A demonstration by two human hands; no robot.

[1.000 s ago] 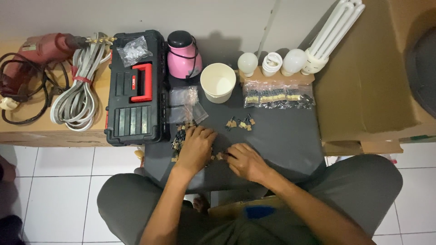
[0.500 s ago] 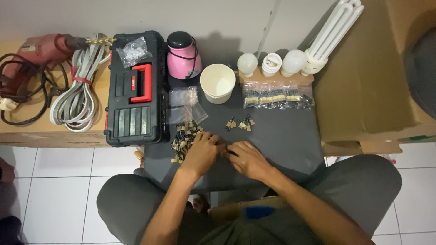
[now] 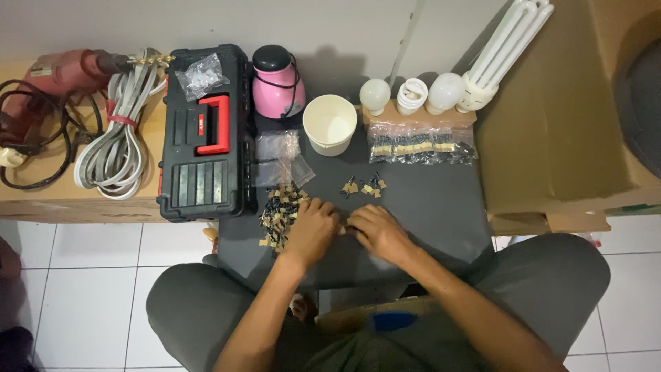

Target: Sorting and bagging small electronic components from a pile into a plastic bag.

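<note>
My left hand [image 3: 311, 231] and my right hand [image 3: 375, 231] meet fingertip to fingertip over the dark grey table top [image 3: 427, 207], pinching something too small to make out. Just left of my left hand lies a pile of small dark components with tan tape ends [image 3: 279, 210]. A smaller cluster of the same components [image 3: 363, 186] lies just beyond my hands.
A cream paper cup [image 3: 330, 124], pink lantern [image 3: 277, 83], clear plastic bags [image 3: 279, 158], black toolbox with red handle [image 3: 203, 131], bagged component strips [image 3: 420, 145], light bulbs [image 3: 413, 93], a drill [image 3: 55, 69], coiled white cable [image 3: 117, 138] and a cardboard box [image 3: 558, 124] surround the table.
My left hand has moved right, off the component pile, and met my right hand at the table's middle.
</note>
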